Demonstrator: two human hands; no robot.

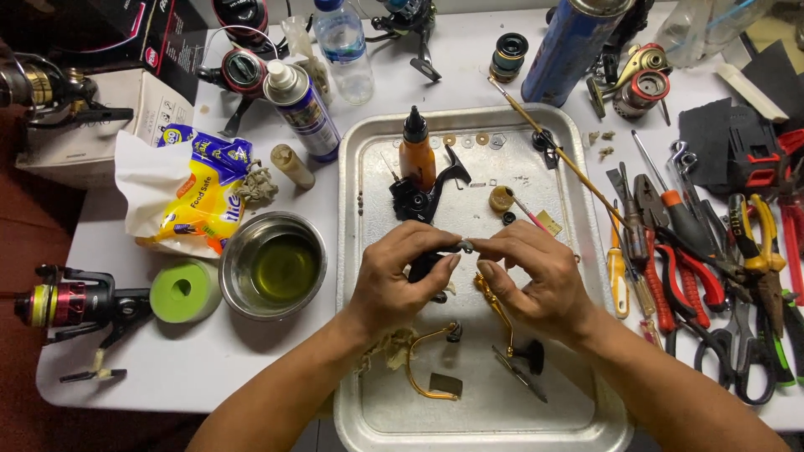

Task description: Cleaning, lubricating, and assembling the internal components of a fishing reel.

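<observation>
Over a metal tray (368, 159), my left hand (398, 280) and my right hand (536, 280) meet fingertip to fingertip, pinching one small dark grey part (466, 246) between them. Under the hands lies a black fishing reel body (423, 201), partly hidden. A gold handle arm (496, 311) and a gold bail wire (423, 368) lie on the tray near my wrists. An orange oil bottle with a black tip (416, 151) rests at the tray's far side, beside small washers (469, 140).
A steel bowl of yellowish oil (274, 264) and a green tape roll (184, 291) sit left of the tray. Pliers, screwdrivers and scissors (712, 251) crowd the right. Spray cans (303, 109), a water bottle (343, 46) and other reels (71, 305) ring the table.
</observation>
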